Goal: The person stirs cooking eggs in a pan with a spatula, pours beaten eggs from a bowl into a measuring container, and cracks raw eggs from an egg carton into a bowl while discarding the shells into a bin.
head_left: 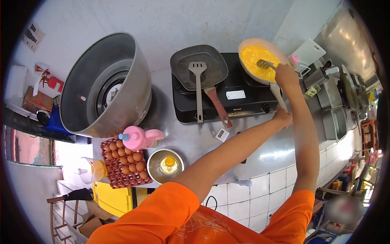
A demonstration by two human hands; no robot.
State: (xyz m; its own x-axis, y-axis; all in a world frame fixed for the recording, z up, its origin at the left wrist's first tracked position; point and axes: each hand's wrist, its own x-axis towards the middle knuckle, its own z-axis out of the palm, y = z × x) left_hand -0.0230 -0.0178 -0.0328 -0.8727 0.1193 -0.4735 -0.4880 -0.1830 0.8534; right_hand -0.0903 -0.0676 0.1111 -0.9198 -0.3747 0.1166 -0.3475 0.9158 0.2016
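My left hand (282, 117) is closed around the handle (278, 97) of a light-coloured frying pan at the stove's right burner. Yellow beaten egg (254, 55) covers the pan's bottom, looking wet and partly curdled. Over the pan, my right hand (287, 77) grips a slotted spatula (266, 64), whose head touches the egg. Its handle is mostly hidden by my fingers. On the left burner sits a dark square grill pan (183, 61) with a brown handle. A grey slotted turner (198, 87) lies across that pan, its handle hanging over the stove front.
The black gas stove (183, 112) stands on a steel counter (195, 142). At left are a large metal drum (142, 81), a pink jug (135, 138), a red tray of eggs (122, 162) and a bowl (152, 166) with a cracked egg. Metal containers (335, 122) line the right.
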